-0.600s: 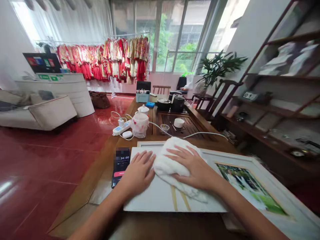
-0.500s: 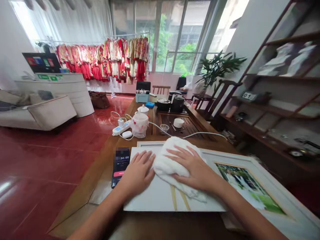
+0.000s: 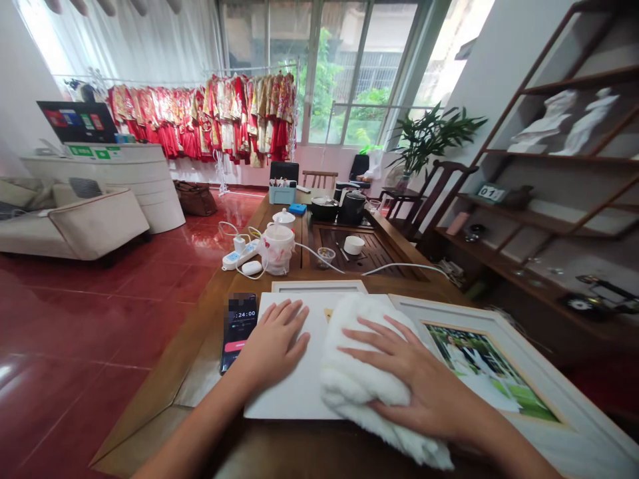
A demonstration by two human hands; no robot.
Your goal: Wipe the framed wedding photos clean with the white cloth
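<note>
Head camera, on my feed from afar: I saw the left hand lying flat on the left part of a white board, its fingers stretched out, a little apart and gripping nothing. The right hand lay over a bunched white cloth, fingers spread across its top and the thumb along its near side; I could not tell whether it grasped the cloth or only pressed on it. That cloth covered the right part of the board, and one fold of it hung past the near edge. Just beside the cloth's left side, I made out a small tan patch on the board. A pale frame showed along the board's far edge, and to the right I had a large framed photograph, partly behind the right forearm. To the left of the board, a phone lay on the wooden table, its screen lit with "24:00" and its lower corner overlapped by the left forearm. Farther up the table, I could see a power strip with cables, a pink-marked jar, and a white bowl on a dark slatted tray. Beyond them, red and gold garments hung on a rack near the window.
</note>
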